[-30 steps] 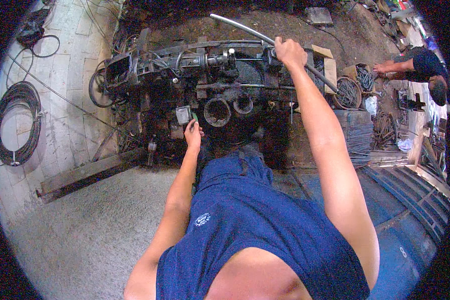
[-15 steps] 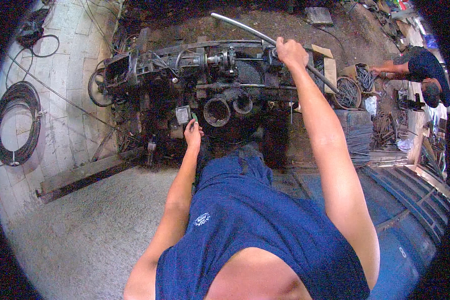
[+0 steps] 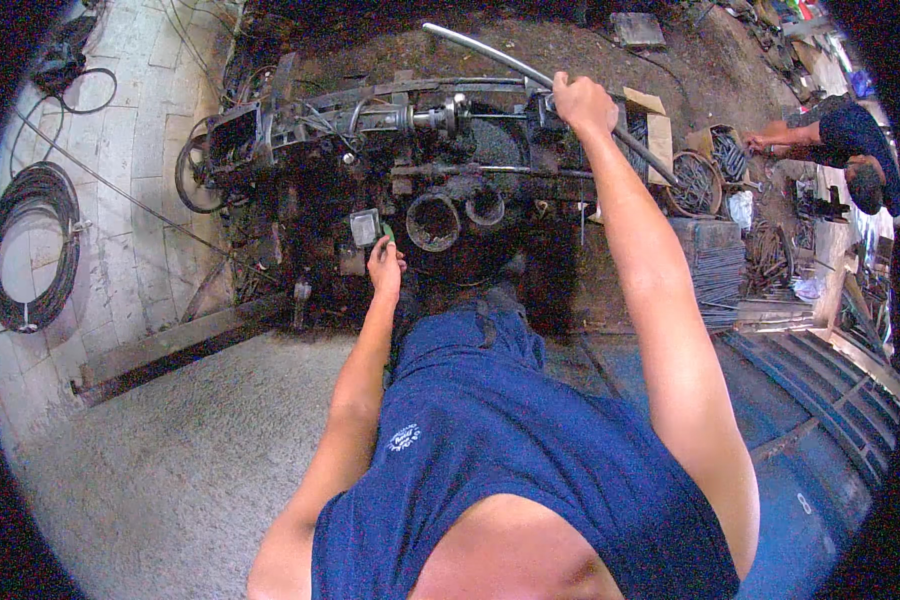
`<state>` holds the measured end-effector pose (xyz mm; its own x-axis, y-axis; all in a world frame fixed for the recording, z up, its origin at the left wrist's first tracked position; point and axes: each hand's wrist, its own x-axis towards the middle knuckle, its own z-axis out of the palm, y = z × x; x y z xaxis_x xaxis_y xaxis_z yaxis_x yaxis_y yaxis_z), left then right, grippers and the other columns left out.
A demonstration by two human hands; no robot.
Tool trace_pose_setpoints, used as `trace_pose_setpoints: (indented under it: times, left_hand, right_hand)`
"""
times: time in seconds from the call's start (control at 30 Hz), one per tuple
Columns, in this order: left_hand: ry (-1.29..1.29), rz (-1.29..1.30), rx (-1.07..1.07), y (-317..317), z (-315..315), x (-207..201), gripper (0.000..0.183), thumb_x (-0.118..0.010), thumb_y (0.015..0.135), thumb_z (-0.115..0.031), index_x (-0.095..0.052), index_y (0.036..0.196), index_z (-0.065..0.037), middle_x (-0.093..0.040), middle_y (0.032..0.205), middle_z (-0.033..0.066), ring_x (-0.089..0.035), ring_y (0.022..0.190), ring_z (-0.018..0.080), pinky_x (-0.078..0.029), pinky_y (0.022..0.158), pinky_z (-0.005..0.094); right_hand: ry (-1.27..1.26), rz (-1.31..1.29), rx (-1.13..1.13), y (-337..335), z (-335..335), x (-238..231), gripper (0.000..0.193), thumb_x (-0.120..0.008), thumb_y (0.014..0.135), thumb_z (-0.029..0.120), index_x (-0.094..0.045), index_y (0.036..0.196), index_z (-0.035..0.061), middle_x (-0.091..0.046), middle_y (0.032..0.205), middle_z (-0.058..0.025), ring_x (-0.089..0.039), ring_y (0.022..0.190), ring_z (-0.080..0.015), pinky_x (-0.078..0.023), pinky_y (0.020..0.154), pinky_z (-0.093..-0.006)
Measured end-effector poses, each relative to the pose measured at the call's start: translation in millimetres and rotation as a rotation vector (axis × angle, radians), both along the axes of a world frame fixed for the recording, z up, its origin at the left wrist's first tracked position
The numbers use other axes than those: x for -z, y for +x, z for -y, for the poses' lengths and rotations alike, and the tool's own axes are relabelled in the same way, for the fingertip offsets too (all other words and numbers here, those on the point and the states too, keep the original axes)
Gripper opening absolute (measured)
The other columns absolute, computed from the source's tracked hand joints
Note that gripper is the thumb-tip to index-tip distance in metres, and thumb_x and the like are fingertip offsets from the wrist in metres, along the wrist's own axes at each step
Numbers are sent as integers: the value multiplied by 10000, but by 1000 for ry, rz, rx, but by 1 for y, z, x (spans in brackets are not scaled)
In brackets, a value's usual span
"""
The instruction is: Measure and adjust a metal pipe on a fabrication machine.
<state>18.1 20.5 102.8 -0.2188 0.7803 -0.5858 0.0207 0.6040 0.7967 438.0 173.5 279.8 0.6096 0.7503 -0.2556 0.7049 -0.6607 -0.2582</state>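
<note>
My right hand [image 3: 585, 103] is closed around a long, slightly bent metal bar [image 3: 480, 48] that slants across the machine from upper left to lower right. Beneath that hand lies the dark, greasy machine [image 3: 380, 118], with a shiny rotating-looking part [image 3: 455, 115] near its middle. My left hand [image 3: 386, 268] has its fingers curled at a small green piece [image 3: 387, 232] beside a grey square box [image 3: 365, 228]; whether that piece is a button or a handle I cannot tell. Two round, open-mouthed metal cups [image 3: 433, 222] sit right of my left hand.
At the far right another person [image 3: 850, 150] reaches toward a box of metal rods [image 3: 728, 152]. A round basket of metal pieces [image 3: 695, 182] and a stack of rods [image 3: 712, 275] stand nearer. Coiled cable [image 3: 32, 245] lies at left; a low beam [image 3: 180, 345] crosses the floor.
The shiny part in the machine's middle shows a different, narrower side, so it has turned. Both my hands keep nearly the same places and grips.
</note>
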Motion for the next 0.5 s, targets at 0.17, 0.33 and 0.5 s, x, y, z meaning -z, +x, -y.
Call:
trace_pose_setpoints:
  times: [0.17,0.33,0.5]
  left_hand:
    - [-41,-20,-12,1,-1,0,306,-546,962,-219,-560,1231,-75,-579,726,28,-524,544,90,-465,501,252]
    - [-27,21,-13,-4,0,7,301,-550,960,-215,-563,1231,-84,-578,726,23,-526,548,89,-467,499,247]
    - [-25,1,-7,-2,0,4,296,-543,965,-210,-560,1234,-85,-579,730,23,-531,558,92,-469,499,250]
  right_hand:
    - [5,3,-7,-1,0,3,623,-343,893,520,-693,1057,32,-670,1060,-219,-649,1009,-362,-500,868,-466]
    - [-10,6,11,0,0,1,611,-360,893,510,-700,1037,22,-664,1067,-230,-647,1012,-370,-498,874,-463]
    - [32,10,22,7,3,5,618,-376,892,516,-697,1030,6,-667,1038,-244,-646,999,-391,-500,868,-475]
